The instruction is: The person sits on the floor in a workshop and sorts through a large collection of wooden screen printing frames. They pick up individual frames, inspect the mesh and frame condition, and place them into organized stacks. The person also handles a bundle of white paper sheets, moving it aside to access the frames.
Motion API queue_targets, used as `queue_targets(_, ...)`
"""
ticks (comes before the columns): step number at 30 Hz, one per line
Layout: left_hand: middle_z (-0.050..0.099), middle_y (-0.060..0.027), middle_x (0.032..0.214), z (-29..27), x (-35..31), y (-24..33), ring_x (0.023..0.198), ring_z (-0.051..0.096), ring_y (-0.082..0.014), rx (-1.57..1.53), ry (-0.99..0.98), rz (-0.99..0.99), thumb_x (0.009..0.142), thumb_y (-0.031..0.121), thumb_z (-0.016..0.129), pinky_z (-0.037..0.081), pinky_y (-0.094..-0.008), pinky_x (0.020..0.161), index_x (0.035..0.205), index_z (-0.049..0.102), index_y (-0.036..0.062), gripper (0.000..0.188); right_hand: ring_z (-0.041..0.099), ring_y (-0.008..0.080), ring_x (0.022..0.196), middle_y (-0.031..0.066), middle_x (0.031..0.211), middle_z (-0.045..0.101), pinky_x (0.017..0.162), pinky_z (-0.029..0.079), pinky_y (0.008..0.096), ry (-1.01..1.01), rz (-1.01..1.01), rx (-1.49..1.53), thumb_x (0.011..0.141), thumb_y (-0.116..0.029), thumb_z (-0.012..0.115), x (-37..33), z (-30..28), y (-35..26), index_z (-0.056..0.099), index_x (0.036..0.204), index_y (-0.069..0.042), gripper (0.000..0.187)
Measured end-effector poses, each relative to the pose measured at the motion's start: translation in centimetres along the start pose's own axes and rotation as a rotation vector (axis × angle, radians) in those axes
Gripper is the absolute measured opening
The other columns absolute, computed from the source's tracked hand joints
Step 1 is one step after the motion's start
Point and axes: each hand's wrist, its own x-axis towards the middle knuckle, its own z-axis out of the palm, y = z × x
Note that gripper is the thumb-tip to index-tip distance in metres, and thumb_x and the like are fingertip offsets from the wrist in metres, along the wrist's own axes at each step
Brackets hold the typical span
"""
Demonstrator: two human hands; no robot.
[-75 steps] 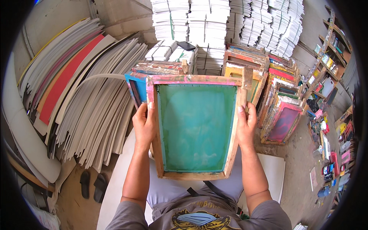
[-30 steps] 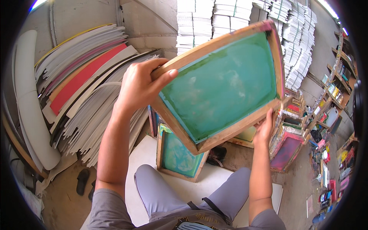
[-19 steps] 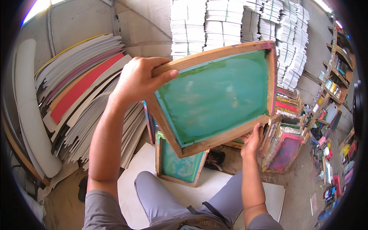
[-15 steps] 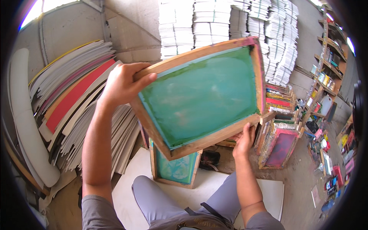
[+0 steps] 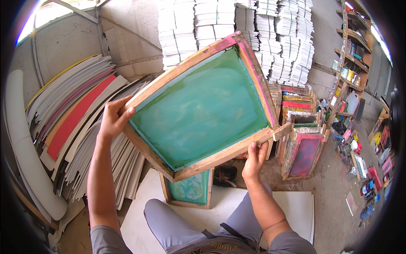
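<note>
Raised in front of me is a silk-screen frame, a wooden rectangle stretched with green mesh and stained pink along its far right side. My left hand grips its left corner, thumb on the front and fingers around the back. At the lower right edge, my right hand holds the wood from beneath, with some fingers hidden behind it. The frame is tilted, its right end higher. Below it a second, smaller screen frame with a pale pattern on green mesh rests on the white board, partly covered by the raised one.
Curved stacks of sheets lean at the left beside a white roll. Bundled paper is piled at the back. Upright screen frames stand at the right, near shelves and scattered containers. A black bag lies ahead.
The frame has swung so its right end points higher and further up. Both hands have shifted left, the left one lower, still holding the frame.
</note>
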Motion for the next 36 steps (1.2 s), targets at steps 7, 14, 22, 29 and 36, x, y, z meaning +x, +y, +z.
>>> queue_targets(7,0.054,-0.0017,0.076,3.4,-5.5,-2.4,0.073,0.048,-0.0091,-0.213,0.027,-0.139,0.096,0.046,0.065,0.042,-0.0294,0.063,0.108,0.064,-0.0048,0.052,0.055,0.0078,0.083,0.0036,0.104,0.054,0.056,0.047,0.0216,-0.065,-0.058,0.002,0.104,-0.025,0.057,-0.4,1.5,-1.0,0.036,0.137,-0.007,0.043)
queue_targets(14,0.047,0.0053,0.078,7.8,-15.1,-7.1,0.07,0.042,-0.0056,-0.394,0.344,-0.497,0.108,0.044,0.047,0.035,-0.0259,0.058,0.101,0.059,0.0009,0.045,0.054,0.0058,0.076,0.0012,0.094,0.058,0.057,0.044,0.0218,-0.342,-0.069,-0.119,0.099,-0.027,0.069,0.4,9.0,-1.6,0.045,0.124,-0.004,0.042)
queue_targets(22,0.054,-0.0036,0.09,16.6,-31.7,-9.3,0.083,0.05,-0.0139,-0.423,0.529,-0.833,0.11,0.05,0.036,0.043,-0.0321,0.074,0.109,0.056,-0.0002,0.054,0.061,0.0069,0.065,0.007,0.089,0.071,0.057,0.047,0.0243,-0.618,-0.002,-0.403,0.09,-0.017,0.078,-5.9,7.8,2.8,0.057,0.12,0.0,0.041)
queue_targets(29,0.063,-0.008,0.112,24.5,-38.9,-8.3,0.102,0.055,-0.0154,-0.519,0.345,-0.878,0.107,0.042,0.052,0.046,-0.0328,0.09,0.133,0.055,-0.0021,0.051,0.067,0.0216,0.07,0.011,0.089,0.071,0.066,0.053,0.034,-0.655,0.189,-0.759,0.092,-0.017,0.074,-13.1,-4.9,10.4,0.051,0.125,0.0,0.044)
queue_targets(36,0.063,-0.0166,0.117,25.7,-38.6,-9.7,0.11,0.061,-0.0313,-0.208,0.135,-0.921,0.106,0.04,0.054,0.047,-0.0383,0.097,0.131,0.058,-0.0015,0.049,0.07,0.0277,0.079,0.0158,0.094,0.071,0.07,0.054,0.0373,-0.581,0.344,-0.748,0.095,-0.02,0.072,-13.6,-5.2,12.2,0.05,0.127,-0.001,0.043)
